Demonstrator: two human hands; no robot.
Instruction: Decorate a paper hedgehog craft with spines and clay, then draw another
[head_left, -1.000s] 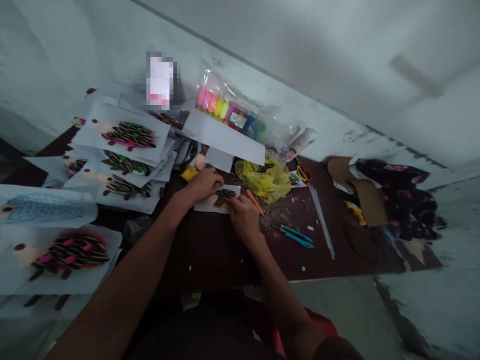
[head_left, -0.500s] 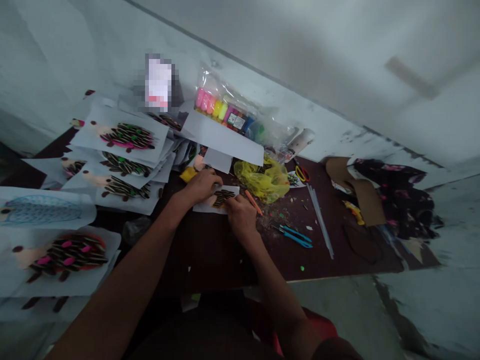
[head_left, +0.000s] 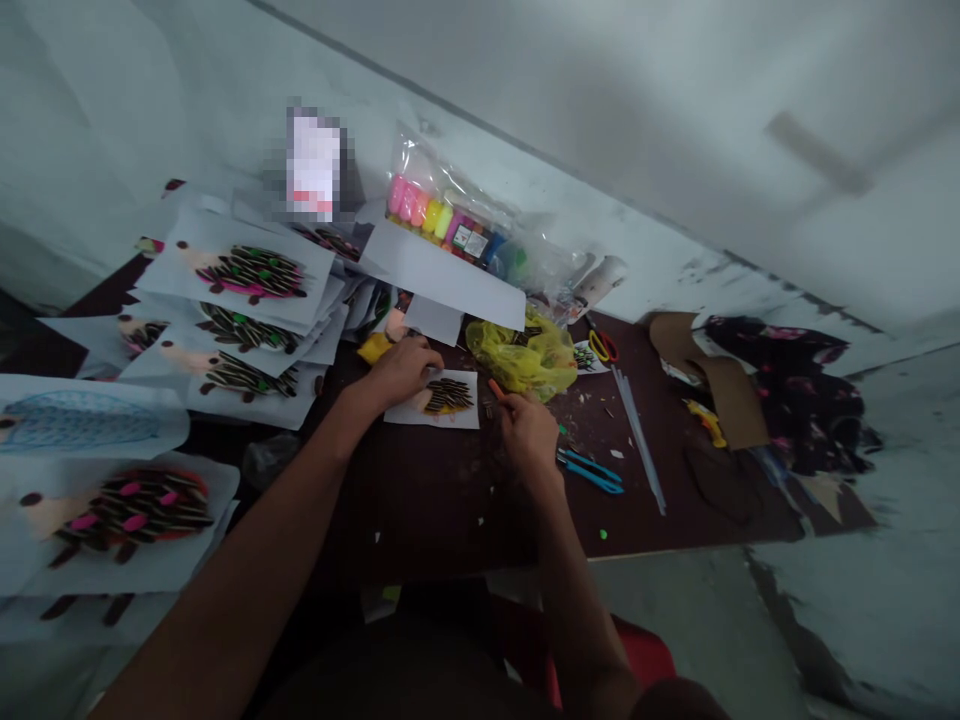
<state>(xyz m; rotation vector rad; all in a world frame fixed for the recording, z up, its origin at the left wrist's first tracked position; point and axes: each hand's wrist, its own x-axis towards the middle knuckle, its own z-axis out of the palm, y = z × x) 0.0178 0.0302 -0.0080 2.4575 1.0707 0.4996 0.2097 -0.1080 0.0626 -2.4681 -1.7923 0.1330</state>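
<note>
Hedgehog (head_left: 448,397) lies crosswise, facing left; grip unclear in left hand (head_left: 407,368) and right hand (head_left: 531,430).

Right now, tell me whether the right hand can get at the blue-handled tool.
Probably yes: the blue-handled tool lies beside the right hand, its handles uncovered, though that hand is at the orange stick.
</note>
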